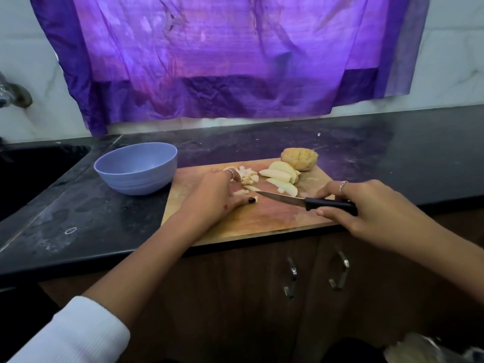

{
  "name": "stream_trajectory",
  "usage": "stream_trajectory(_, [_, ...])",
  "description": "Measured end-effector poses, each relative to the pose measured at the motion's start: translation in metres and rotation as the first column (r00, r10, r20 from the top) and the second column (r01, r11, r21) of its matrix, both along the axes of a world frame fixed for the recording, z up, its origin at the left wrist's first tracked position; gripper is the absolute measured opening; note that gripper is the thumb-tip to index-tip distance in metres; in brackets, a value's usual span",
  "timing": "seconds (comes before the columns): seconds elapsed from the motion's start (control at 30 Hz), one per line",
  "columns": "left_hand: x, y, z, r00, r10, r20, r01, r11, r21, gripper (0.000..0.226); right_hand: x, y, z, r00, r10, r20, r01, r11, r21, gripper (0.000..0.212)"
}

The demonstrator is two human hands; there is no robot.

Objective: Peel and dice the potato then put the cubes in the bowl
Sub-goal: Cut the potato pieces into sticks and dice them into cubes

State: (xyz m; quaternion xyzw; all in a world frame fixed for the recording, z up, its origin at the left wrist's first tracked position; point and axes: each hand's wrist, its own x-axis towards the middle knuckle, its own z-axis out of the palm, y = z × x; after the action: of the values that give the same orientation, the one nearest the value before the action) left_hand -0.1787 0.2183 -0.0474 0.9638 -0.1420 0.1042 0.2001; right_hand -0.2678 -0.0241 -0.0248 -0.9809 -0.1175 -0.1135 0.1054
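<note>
The knife is gripped in the right hand, its blade pointed left toward the left hand, which is pressed flat, fingers straight, over diced potato cubes. Uncut wedges are seen just beyond the blade; the bowl is nearer the left hand

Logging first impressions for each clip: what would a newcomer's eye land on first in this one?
The big purple cloth hung on the wall above the dark counter dominates the view. Below it, on the wooden cutting board, the right hand holds a black-handled knife while the left hand rests among the potato cubes, with slices and an unpeeled piece behind. A blue bowl stands left of the board, seemingly empty.
</note>
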Motion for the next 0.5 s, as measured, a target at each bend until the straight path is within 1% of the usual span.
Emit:
stream_trajectory(0.07, [0.004,0.0,0.001,0.999,0.002,0.041,-0.004,0.999,0.051,0.046,0.003,-0.006,-0.002,1.0,-0.01,0.0,0.01,1.0,0.028,0.03])
stream_trajectory(0.17, [0.016,0.011,-0.001,0.979,0.031,0.2,-0.077,0.97,0.23,0.034,0.007,-0.009,-0.001,1.0,0.001,0.006,-0.002,0.996,0.086,0.026])
stream_trajectory(0.2, [0.021,0.016,-0.002,0.972,0.033,0.234,-0.093,0.964,0.249,0.032,0.009,-0.01,-0.001,1.0,0.009,0.007,-0.009,0.995,0.099,0.026])
stream_trajectory(0.27, [0.027,0.024,-0.003,0.972,0.025,0.233,-0.082,0.968,0.238,0.03,0.013,-0.011,-0.002,1.0,0.008,0.012,-0.01,0.993,0.116,0.026])
stream_trajectory(0.4, [0.035,0.027,-0.007,0.961,-0.042,0.274,-0.053,0.942,0.332,0.021,0.02,-0.007,-0.007,1.0,0.028,0.013,-0.03,0.992,0.124,0.026])
stream_trajectory(0.43, [0.035,0.028,-0.007,0.96,-0.047,0.275,-0.05,0.941,0.335,0.022,0.021,-0.006,-0.009,1.0,0.029,0.005,-0.029,0.992,0.12,0.026])
stream_trajectory(0.5, [0.03,0.025,-0.006,0.952,-0.084,0.293,-0.035,0.925,0.379,0.03,0.021,-0.005,-0.012,1.0,0.026,-0.001,-0.025,0.991,0.128,0.027])
